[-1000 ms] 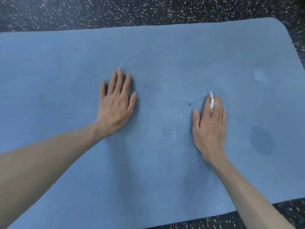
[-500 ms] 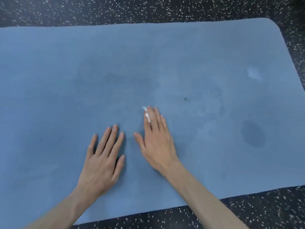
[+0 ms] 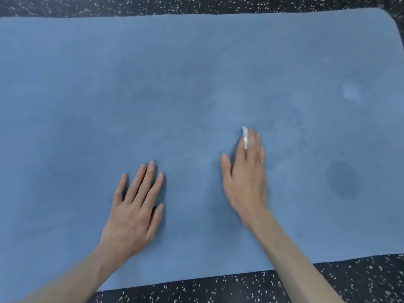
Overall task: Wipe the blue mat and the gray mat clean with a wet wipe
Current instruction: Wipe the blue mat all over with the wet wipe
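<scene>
Blue mat (image 3: 196, 62) lies flat on the speckled floor (image 3: 218, 289), its long axis running left to right across my view; its rounded right end is in frame, its left end is cut off. No gray mat is in view. My left hand (image 3: 133, 211) rests palm down on the mat near its front edge, fingers straight and spread, holding nothing. My right hand (image 3: 247, 178) lies flat just beside it to the right, fingers straight and together, pressing the wipe (image 3: 244, 134) against the mat; only a white scrap shows past the fingertips, so I cannot tell how it is folded. The two hands are apart, with bare mat between them. Findings: a dark spot (image 3: 343, 182) sits to the right of my right hand, and a pale patch (image 3: 352, 94) lies farther right and away from me. Both lie along the long axis toward the right end, and the right hand is the nearer. In my judgement the coming stroke should carry the wipe rightward, with the left hand bracing.
</scene>
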